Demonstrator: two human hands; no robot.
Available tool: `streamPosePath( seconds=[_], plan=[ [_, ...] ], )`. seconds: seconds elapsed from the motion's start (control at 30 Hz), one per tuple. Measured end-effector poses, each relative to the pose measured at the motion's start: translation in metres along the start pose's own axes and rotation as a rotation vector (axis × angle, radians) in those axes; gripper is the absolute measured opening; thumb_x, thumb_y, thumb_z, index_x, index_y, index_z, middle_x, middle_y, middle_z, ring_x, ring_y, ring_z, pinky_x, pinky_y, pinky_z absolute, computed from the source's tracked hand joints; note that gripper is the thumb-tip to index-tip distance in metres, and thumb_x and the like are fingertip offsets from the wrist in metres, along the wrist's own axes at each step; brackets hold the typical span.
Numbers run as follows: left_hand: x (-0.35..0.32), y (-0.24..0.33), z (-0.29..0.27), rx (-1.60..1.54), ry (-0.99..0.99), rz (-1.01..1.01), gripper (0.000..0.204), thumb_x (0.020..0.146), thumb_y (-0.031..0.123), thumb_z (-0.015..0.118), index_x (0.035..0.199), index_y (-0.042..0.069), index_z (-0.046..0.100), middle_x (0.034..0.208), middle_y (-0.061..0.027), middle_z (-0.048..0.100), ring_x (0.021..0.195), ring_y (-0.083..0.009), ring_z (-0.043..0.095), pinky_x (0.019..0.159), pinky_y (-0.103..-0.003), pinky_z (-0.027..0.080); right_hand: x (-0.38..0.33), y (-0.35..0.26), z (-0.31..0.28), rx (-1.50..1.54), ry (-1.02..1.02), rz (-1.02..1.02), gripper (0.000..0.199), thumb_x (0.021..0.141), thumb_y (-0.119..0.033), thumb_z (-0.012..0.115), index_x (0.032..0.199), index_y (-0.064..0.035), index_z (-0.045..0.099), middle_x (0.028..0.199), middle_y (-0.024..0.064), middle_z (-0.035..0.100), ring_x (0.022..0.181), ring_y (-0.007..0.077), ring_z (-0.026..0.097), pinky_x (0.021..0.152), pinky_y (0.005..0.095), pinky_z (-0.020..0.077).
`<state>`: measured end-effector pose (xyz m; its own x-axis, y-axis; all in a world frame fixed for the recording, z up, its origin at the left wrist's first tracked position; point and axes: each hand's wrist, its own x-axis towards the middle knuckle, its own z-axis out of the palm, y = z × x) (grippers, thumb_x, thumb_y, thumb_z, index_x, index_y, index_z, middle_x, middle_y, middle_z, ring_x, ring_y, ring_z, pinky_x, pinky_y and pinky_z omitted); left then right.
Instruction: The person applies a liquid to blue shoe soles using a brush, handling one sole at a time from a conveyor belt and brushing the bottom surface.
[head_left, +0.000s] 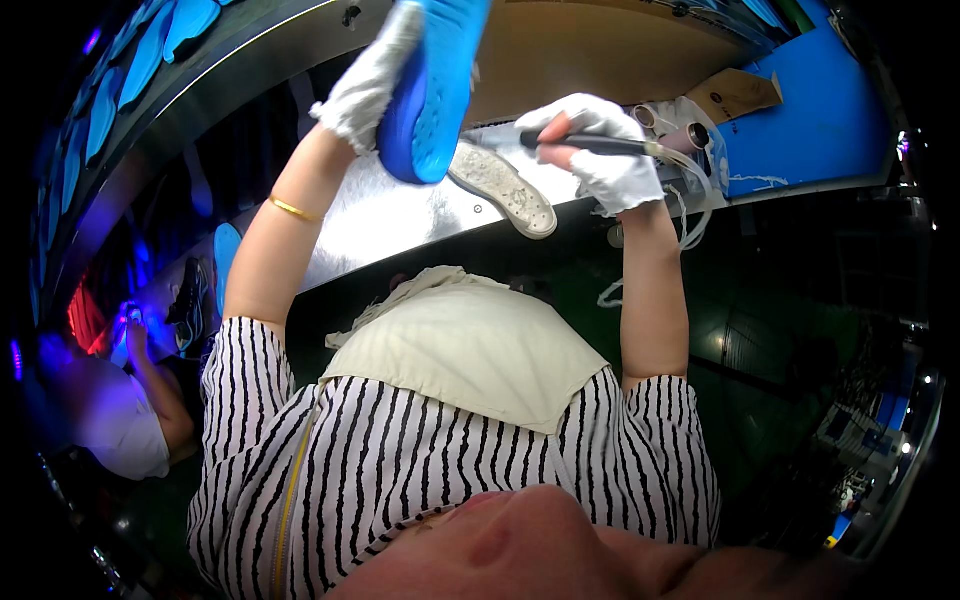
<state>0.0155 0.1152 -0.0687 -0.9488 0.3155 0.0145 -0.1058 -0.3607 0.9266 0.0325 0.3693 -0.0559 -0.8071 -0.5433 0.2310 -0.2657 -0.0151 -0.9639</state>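
Observation:
My left hand (372,85), in a white glove, grips a blue shoe insole (446,95) dotted with small holes, held up over the metal worktop (385,215). Its fingers are mostly hidden behind the insole. In my right hand (605,140), gloved with bare fingertips showing, is a dark pen-shaped tool (595,144) with a clear hose (708,190) at its back end. The tool's tip points left, toward the insole but apart from it. Between my hands, a pale off-white sole (505,188) lies on the worktop, partly covered by the insole.
Behind the worktop runs a brown panel (600,60). At the right are spools (690,138), a brown paper packet (735,95) and a blue surface (815,110). Several blue insoles (150,55) lie on a curved-looking conveyor at the left. Another person (125,420) sits lower left.

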Motion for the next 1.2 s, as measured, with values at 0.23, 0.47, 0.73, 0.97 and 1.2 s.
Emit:
streamPosePath(
  seconds=[0.23,0.47,0.73,0.97,1.2],
  plan=[
    [-0.022,-0.033,-0.03,-0.75,-0.148,-0.245,0.08,0.085,0.062,0.046,0.136,0.001,0.036,0.132,-0.0215,0.045,0.118,-0.0383,0.048,0.102,-0.051,0.038,-0.008,0.02,0.018,0.235,0.364,-0.004,0.024,0.076,0.004,0.07,0.097,-0.0017,0.059,0.09,0.0099,0.068,0.078,0.0121,0.064,0.07,0.0224,0.0524],
    [-0.041,-0.096,0.01,-0.927,-0.027,-0.237,0.063,0.09,0.043,0.048,0.131,-0.004,0.041,0.124,-0.025,0.052,0.106,-0.0347,0.058,0.091,-0.044,0.049,-0.003,0.037,0.027,0.007,0.565,-0.09,0.018,0.075,0.003,0.069,0.088,-0.0027,0.058,0.079,0.006,0.065,0.069,0.0087,0.062,0.065,0.0208,0.0502],
    [-0.027,-0.098,0.043,-0.751,0.08,-0.192,0.068,0.085,0.063,0.045,0.124,0.007,0.047,0.109,-0.0149,0.059,0.09,-0.024,0.063,0.078,-0.036,0.056,-0.009,0.018,0.052,0.049,0.428,-0.087,0.021,0.074,0.003,0.068,0.091,-0.0035,0.059,0.08,0.0051,0.064,0.068,0.0094,0.062,0.064,0.0227,0.0515],
    [-0.011,-0.092,0.046,-0.615,0.186,-0.051,0.077,0.084,0.066,0.045,0.132,0.006,0.04,0.122,-0.0176,0.053,0.106,-0.0289,0.057,0.092,-0.04,0.048,-0.01,0.03,0.055,-0.302,0.353,-0.44,0.028,0.074,0.009,0.066,0.098,-0.0022,0.057,0.078,0.0029,0.062,0.071,0.0085,0.06,0.067,0.0224,0.0496],
    [-0.004,-0.092,0.03,-0.641,0.066,-0.009,0.083,0.083,0.071,0.038,0.134,0.006,0.038,0.124,-0.0193,0.052,0.108,-0.0326,0.056,0.093,-0.045,0.047,-0.018,0.027,0.061,-0.243,0.382,-0.321,0.024,0.073,0.007,0.067,0.095,-0.0027,0.062,0.079,0.0038,0.063,0.071,0.0096,0.062,0.065,0.023,0.0499]
  ],
)
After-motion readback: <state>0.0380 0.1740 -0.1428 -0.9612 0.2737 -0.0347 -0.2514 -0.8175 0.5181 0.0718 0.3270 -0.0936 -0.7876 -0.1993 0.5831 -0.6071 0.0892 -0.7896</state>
